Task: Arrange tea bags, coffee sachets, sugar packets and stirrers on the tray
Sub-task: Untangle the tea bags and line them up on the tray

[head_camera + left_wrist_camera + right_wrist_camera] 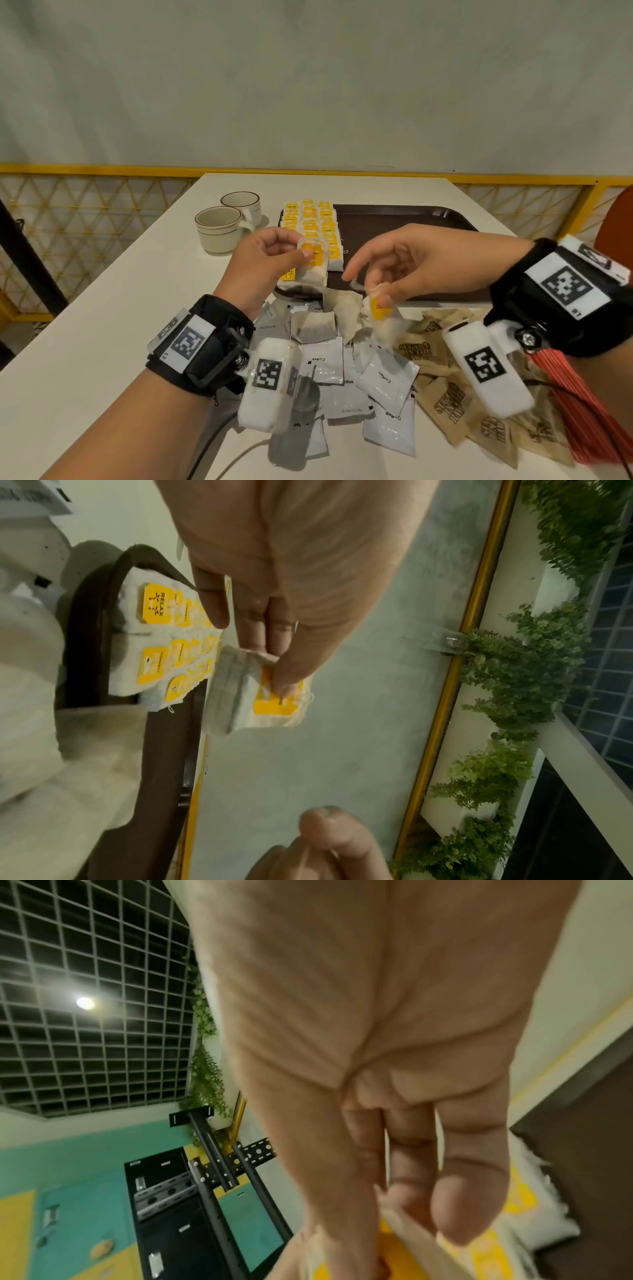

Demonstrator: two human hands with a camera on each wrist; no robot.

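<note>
White table [102, 325] with two cups [219, 228], brown tray [404, 219], coffee sachets [387, 380], sugar packets [445, 404], red stirrers [575, 411].

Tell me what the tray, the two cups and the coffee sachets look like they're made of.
Tray: likely moulded plastic, dark brown, dull sheen, rounded raised rim.
Cups: probably glazed ceramic, cream with brown rim bands, thick walls.
Coffee sachets: glossy white film, plastic or foil laminate, with creases that catch the light.

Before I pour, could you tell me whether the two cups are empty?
Empty: both cups stand upright beside the tray, insides bare.
</note>
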